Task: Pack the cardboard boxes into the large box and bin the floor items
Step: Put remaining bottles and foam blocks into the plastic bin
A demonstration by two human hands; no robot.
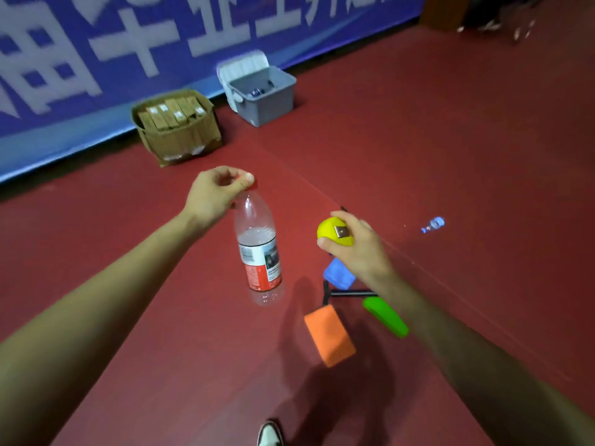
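My left hand point(214, 196) pinches the red cap of a clear plastic bottle point(259, 249) with a red and white label, which hangs upright above the red floor. My right hand point(355, 244) grips the yellow ball end of a toy point(335, 233) with black rods and blue, orange point(330, 336) and green point(384, 317) foam pieces dangling below it. By the blue banner stands the large cardboard box point(182, 136), filled with several small cardboard boxes standing on end. Right of it sits a grey plastic bin point(269, 103) with its white lid tilted open and something small inside.
A small clear bottle point(433, 224) lies on the floor at the right. The blue banner with white characters point(96, 59) lines the far wall. A shoe tip point(270, 434) shows at the bottom edge. Dark objects sit in the top right corner.
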